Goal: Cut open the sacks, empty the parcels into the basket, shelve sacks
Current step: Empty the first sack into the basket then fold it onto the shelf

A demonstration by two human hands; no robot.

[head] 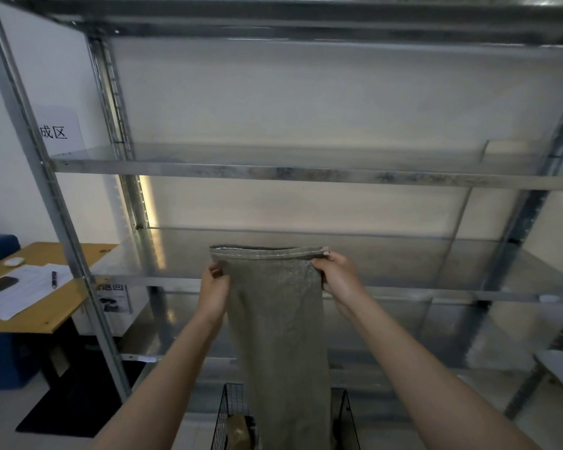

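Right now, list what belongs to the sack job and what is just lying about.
Job: sack, gripped by left hand and right hand; wire basket; brown parcel; metal shelving.
Lying about: desk, papers, pen.

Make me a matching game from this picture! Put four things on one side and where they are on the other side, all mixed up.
Things
1. sack
2. pen
3. basket
4. sign

Places
a. lying on the papers on the desk
b. low down, right under the hanging cloth
c. gripped at its top edge by the left hand and the right hand
d. up on the wall at the left

Pairs: 1-c, 2-a, 3-b, 4-d
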